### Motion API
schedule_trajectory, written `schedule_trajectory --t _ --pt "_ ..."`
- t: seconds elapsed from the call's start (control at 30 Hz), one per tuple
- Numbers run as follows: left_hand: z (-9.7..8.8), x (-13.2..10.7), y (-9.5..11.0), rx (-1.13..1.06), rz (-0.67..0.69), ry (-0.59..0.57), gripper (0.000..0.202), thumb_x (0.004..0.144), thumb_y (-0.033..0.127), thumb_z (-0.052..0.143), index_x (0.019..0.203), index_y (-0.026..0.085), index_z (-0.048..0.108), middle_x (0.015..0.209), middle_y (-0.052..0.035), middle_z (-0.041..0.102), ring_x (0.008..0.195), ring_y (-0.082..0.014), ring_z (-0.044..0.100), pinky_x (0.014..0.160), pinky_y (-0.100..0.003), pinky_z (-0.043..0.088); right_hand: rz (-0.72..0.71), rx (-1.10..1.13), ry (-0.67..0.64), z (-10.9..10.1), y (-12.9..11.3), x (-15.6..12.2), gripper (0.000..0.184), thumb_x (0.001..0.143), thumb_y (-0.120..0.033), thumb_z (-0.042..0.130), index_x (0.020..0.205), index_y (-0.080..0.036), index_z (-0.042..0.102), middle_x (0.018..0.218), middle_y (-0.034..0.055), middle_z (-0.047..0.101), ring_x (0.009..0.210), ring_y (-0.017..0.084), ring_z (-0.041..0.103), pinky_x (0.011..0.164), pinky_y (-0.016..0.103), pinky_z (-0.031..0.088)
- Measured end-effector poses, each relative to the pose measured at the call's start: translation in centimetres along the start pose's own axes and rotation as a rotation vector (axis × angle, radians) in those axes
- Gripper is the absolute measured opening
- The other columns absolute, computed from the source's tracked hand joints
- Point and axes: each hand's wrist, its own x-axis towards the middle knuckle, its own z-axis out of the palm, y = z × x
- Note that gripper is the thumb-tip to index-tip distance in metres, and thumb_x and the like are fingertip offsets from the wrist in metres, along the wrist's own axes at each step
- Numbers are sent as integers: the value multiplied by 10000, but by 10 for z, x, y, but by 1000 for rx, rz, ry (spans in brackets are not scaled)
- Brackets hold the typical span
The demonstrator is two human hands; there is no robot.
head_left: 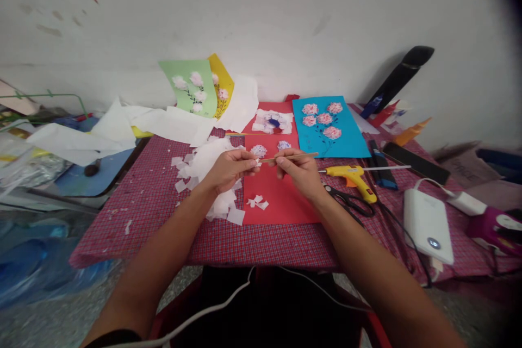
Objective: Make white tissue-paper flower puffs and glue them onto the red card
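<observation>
Over the red paper sheet, my left hand pinches a small piece of white tissue paper. My right hand grips a thin wooden stick, whose left end meets that tissue. Behind my hands, two speckled tissue flowers sit on the red sheet. Several small twisted tissue pieces lie below my hands. A pile of white tissue squares spreads beside my left hand. Farther back is a stained tissue pad with blue and red marks.
A yellow glue gun and black scissors lie right of the red sheet. Behind them is a blue flower card. A white power bank with cables occupies the right side. Green flower card leans on the wall.
</observation>
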Motion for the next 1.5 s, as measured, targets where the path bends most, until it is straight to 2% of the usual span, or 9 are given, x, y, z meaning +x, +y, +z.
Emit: schedule_trajectory --t 0.2,0.4,0.63,1.13,1.33,1.43,1.5 --pt "-1 1 -1 -1 -13 -5 222 708 221 848 870 131 725 804 -52 742 761 -140 707 766 -305 569 14 -15 -2 1 -1 -1 213 848 -408 738 852 -197 709 798 34 747 539 112 568 539 280 474" --pt "-1 1 -2 -1 -15 -15 215 694 194 848 861 130 729 802 -46 736 732 -125 693 742 -289 571 14 -1 -22 -1 1 -1 154 844 -345 723 840 -191 718 775 29 740 552 113 581 558 278 476" --pt "0 1 -2 -12 -21 3 200 658 166 863 819 124 751 816 -54 749 708 -114 686 728 -276 562 28 -25 -33 0 -2 -1 155 822 -338 731 830 -183 734 695 10 699 549 112 579 564 272 470" --pt "2 2 -8 32 10 17 173 629 162 873 769 125 779 764 -73 752 689 -125 682 696 -273 536 55 -48 -45 1 -3 -1 148 803 -328 707 802 -180 711 697 13 688 554 116 572 570 273 467" --pt "1 0 -5 17 -31 -64 211 656 199 876 811 128 751 749 -66 748 702 -145 705 684 -276 550 73 -60 -52 0 -1 -1 170 799 -346 730 801 -178 705 653 3 666 555 120 571 569 271 456" --pt "-1 -3 1 46 -62 -109 251 709 253 848 915 145 752 773 -75 758 700 -169 724 668 -298 568 66 -35 -49 -3 2 0 180 806 -355 729 805 -178 700 663 6 669 553 124 576 563 274 456" --pt "-4 -4 5 109 -27 -84 246 767 305 809 949 150 754 853 -96 773 670 -157 713 628 -287 560 63 -36 -70 -6 2 0 179 813 -356 728 802 -179 700 673 12 673 558 127 578 566 278 459"
